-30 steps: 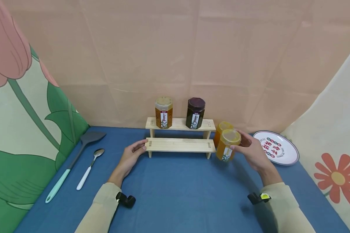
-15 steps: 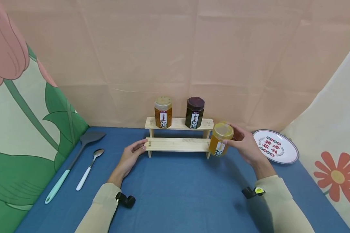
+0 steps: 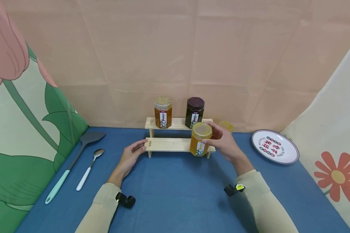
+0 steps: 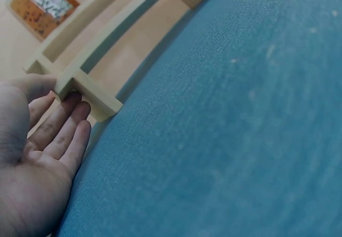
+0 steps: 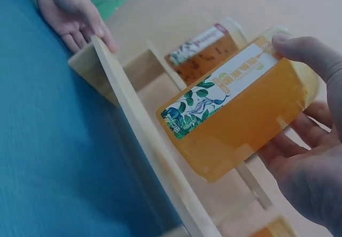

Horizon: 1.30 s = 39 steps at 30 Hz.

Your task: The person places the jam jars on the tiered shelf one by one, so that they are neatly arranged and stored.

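Observation:
A two-tier wooden rack (image 3: 166,145) stands on the blue cloth. My left hand (image 3: 132,158) pinches the left end of its lower step, thumb on top and fingers beneath in the left wrist view. My right hand (image 3: 226,144) holds a honey jar (image 3: 199,142) with a yellow lid, thumb on one side and fingers on the other. In the right wrist view the amber jar (image 5: 224,125) is close over the lower step, label showing. On the upper step sit a jar of speckled orange contents (image 3: 163,113) at left and a dark jar (image 3: 194,113) at right.
Behind my right hand shows another yellow-lidded jar (image 3: 227,125), mostly hidden. A white plate with red writing (image 3: 275,147) lies at the right. On the left lie a grey spatula (image 3: 67,171) with a mint handle and a spoon (image 3: 88,170). A beige backdrop (image 3: 175,58) rises behind.
My right hand has carried the honey jar leftward, from beside the rack to over the right part of the lower step. My left hand has kept its place at the rack's end.

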Available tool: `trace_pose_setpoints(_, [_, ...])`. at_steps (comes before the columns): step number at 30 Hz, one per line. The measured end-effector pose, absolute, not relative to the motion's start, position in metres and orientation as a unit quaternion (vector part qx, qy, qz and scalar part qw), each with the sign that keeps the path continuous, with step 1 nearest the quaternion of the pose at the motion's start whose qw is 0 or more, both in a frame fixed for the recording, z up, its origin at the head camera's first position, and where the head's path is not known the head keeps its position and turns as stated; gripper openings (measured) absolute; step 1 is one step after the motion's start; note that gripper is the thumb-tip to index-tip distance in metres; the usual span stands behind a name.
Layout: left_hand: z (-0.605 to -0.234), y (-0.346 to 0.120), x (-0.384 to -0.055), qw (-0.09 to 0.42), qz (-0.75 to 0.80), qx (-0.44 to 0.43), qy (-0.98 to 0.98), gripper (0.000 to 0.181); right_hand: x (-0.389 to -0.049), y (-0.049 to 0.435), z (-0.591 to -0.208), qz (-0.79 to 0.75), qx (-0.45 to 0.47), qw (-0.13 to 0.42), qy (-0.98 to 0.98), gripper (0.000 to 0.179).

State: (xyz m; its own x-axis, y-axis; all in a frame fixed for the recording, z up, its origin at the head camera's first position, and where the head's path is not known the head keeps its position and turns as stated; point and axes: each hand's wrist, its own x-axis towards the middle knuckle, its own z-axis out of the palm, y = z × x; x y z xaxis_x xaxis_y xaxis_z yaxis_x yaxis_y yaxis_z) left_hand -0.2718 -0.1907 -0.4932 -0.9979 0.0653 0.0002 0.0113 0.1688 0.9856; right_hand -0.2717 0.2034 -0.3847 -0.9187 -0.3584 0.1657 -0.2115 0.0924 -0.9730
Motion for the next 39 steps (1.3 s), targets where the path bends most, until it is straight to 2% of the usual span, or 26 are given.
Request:
trace_pose_setpoints(18, [-0.491, -0.189, -0.270, 0.015, 0.645, 0.020, 0.764, 0.043, -0.293, 0.126, -0.397, -0.668, -0.201, 0.092, 0.710, 0.067])
trace_pose_setpoints(39, [-0.490, -0.189, -0.269, 0.018, 0.640, 0.021, 0.768, 0.044, -0.306, 0.091, -0.402, -0.668, -0.215, 0.101, 0.705, 0.068])
